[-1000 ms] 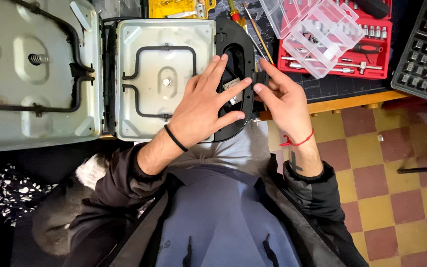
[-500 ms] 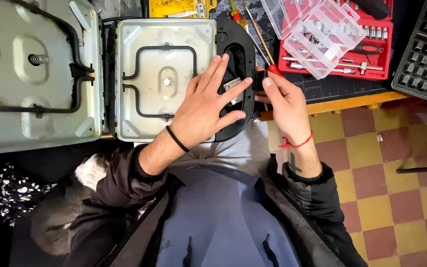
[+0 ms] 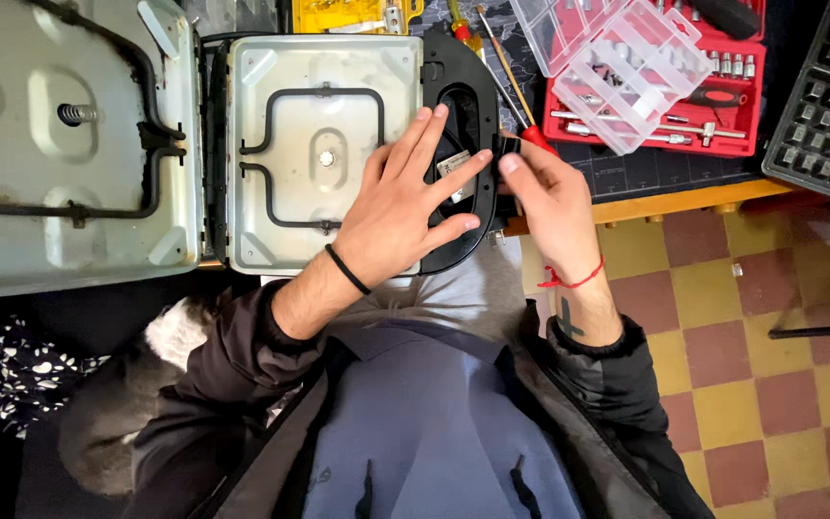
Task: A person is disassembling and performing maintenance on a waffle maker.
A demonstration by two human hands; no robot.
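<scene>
socket set (image 3: pixel 722 96) right of opened appliance (image 3: pixel 324 154); organizer box (image 3: pixel 617 58) atop.

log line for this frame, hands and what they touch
left hand: flat on open grill half and black handle | right hand: pinching red screwdriver at handle | socket set: behind

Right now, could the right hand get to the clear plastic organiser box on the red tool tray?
Probably yes. The right hand sits at the appliance's black handle, and the clear organiser box lies just beyond it, uncovered on the red tool tray. Only screwdriver shafts lie between, low and flat.
</scene>
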